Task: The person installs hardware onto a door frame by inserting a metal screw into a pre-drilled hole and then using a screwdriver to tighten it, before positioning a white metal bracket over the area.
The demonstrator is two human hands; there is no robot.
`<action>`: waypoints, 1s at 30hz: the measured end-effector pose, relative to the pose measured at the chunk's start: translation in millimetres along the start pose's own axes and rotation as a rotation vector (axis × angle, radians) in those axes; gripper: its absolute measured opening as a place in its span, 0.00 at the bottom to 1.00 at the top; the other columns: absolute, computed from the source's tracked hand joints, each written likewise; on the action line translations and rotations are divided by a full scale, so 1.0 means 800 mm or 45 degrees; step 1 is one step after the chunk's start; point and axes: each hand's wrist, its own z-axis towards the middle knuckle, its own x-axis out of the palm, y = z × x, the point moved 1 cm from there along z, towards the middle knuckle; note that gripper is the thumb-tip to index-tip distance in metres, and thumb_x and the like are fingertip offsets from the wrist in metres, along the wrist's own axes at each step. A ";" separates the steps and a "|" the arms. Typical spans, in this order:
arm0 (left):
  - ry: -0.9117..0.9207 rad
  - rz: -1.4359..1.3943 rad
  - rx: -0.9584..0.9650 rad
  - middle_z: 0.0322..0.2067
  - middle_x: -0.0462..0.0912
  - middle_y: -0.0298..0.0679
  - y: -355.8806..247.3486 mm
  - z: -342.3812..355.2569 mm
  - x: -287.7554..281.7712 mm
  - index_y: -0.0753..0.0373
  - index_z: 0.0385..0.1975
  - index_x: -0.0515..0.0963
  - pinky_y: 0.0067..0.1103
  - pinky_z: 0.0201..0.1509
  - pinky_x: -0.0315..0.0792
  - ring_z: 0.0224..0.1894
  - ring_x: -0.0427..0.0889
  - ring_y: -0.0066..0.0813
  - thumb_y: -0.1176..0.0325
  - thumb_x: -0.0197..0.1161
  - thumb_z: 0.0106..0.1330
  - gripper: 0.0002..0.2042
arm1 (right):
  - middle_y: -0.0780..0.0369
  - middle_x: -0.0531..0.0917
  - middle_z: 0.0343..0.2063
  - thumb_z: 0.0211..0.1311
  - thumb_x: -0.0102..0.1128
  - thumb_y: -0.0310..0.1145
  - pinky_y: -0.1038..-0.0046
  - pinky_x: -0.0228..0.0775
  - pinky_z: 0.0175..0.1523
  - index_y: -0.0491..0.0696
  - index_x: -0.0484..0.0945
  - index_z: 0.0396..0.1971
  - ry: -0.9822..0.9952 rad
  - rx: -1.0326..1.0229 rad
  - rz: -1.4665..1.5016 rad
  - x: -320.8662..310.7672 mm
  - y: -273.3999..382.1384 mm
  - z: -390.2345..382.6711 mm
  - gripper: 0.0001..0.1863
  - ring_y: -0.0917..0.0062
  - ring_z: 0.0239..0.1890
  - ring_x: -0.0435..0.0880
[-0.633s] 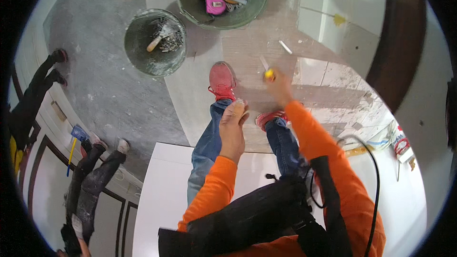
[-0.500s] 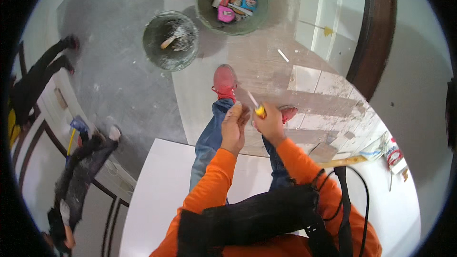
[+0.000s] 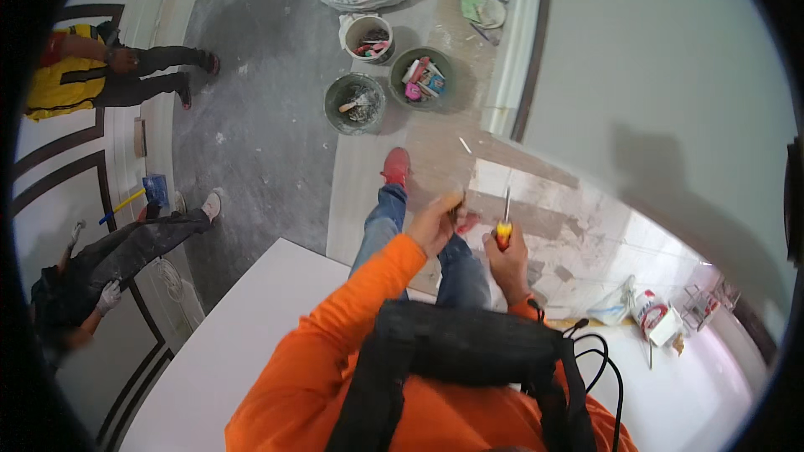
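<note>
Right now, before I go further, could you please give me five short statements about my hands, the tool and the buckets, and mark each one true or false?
1. Your right hand holds a screwdriver by its handle. True.
2. The screwdriver's metal shaft points toward your body. False: it points away from your body.
3. A pink object lies inside a bucket. True.
4. Both hands grip the screwdriver. False: your left hand is apart from it.
5. A thin white stick lies on the floor. True.
</note>
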 end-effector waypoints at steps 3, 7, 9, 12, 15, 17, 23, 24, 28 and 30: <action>0.156 0.143 -0.028 0.33 0.77 0.31 0.004 -0.030 0.092 0.60 0.39 0.75 0.17 0.38 0.73 0.33 0.76 0.19 0.66 0.57 0.72 0.06 | 0.61 0.79 0.27 0.60 0.61 0.30 0.71 0.72 0.34 0.46 0.69 0.58 0.085 0.273 0.622 -0.080 0.036 -0.048 0.25 0.75 0.28 0.80; 0.420 0.365 0.042 0.34 0.78 0.33 0.013 -0.033 0.193 0.63 0.40 0.75 0.17 0.38 0.73 0.34 0.76 0.19 0.68 0.58 0.71 0.06 | 0.53 0.81 0.35 0.58 0.60 0.29 0.69 0.74 0.43 0.49 0.66 0.63 -0.166 0.022 0.066 -0.200 0.097 -0.102 0.31 0.63 0.35 0.82; 0.527 0.407 0.064 0.36 0.78 0.33 0.023 -0.048 0.268 0.63 0.40 0.75 0.17 0.38 0.73 0.35 0.77 0.20 0.68 0.59 0.70 0.06 | 0.53 0.82 0.38 0.56 0.63 0.28 0.70 0.74 0.46 0.50 0.70 0.60 -0.413 -0.163 0.109 -0.247 0.096 -0.127 0.29 0.64 0.39 0.82; 0.670 0.504 0.045 0.36 0.78 0.34 0.051 -0.075 0.365 0.64 0.41 0.75 0.18 0.39 0.73 0.36 0.77 0.23 0.66 0.60 0.70 0.08 | 0.55 0.83 0.38 0.53 0.66 0.27 0.70 0.75 0.45 0.49 0.75 0.56 -0.735 -0.456 0.113 -0.301 0.115 -0.169 0.27 0.64 0.39 0.83; 0.798 0.549 -0.036 0.37 0.77 0.35 0.081 -0.100 0.442 0.63 0.42 0.75 0.16 0.35 0.71 0.33 0.75 0.21 0.65 0.60 0.71 0.09 | 0.56 0.84 0.38 0.52 0.67 0.28 0.71 0.75 0.45 0.50 0.75 0.57 -0.870 -0.493 0.049 -0.335 0.136 -0.201 0.29 0.65 0.39 0.84; 0.922 0.503 -0.175 0.37 0.77 0.36 0.088 -0.107 0.474 0.63 0.41 0.75 0.15 0.32 0.69 0.31 0.73 0.19 0.64 0.59 0.71 0.09 | 0.56 0.84 0.37 0.52 0.67 0.28 0.72 0.75 0.44 0.50 0.76 0.57 -0.967 -0.504 0.068 -0.342 0.142 -0.202 0.28 0.66 0.38 0.84; 1.081 0.611 -0.282 0.37 0.77 0.35 0.105 -0.132 0.511 0.62 0.41 0.75 0.12 0.27 0.64 0.27 0.68 0.15 0.63 0.58 0.72 0.09 | 0.57 0.83 0.34 0.53 0.65 0.27 0.72 0.75 0.38 0.50 0.77 0.56 -1.113 -0.419 0.115 -0.350 0.168 -0.221 0.26 0.68 0.31 0.82; 1.098 0.608 -0.289 0.37 0.77 0.35 0.104 -0.136 0.515 0.61 0.41 0.76 0.12 0.26 0.64 0.27 0.68 0.14 0.63 0.58 0.72 0.09 | 0.57 0.82 0.31 0.54 0.65 0.27 0.72 0.74 0.37 0.50 0.78 0.55 -1.120 -0.408 0.096 -0.353 0.174 -0.223 0.25 0.70 0.30 0.81; 1.143 0.610 -0.307 0.36 0.76 0.34 0.101 -0.146 0.534 0.60 0.41 0.76 0.12 0.26 0.63 0.26 0.67 0.14 0.62 0.58 0.72 0.08 | 0.58 0.81 0.30 0.54 0.65 0.27 0.74 0.73 0.35 0.50 0.78 0.55 -1.227 -0.523 0.074 -0.353 0.182 -0.219 0.25 0.72 0.29 0.80; 1.158 0.611 -0.310 0.36 0.76 0.34 0.102 -0.147 0.540 0.59 0.40 0.76 0.12 0.25 0.63 0.26 0.67 0.14 0.62 0.57 0.73 0.08 | 0.58 0.81 0.31 0.54 0.65 0.27 0.74 0.73 0.35 0.49 0.78 0.55 -1.248 -0.548 0.069 -0.357 0.186 -0.218 0.24 0.72 0.28 0.80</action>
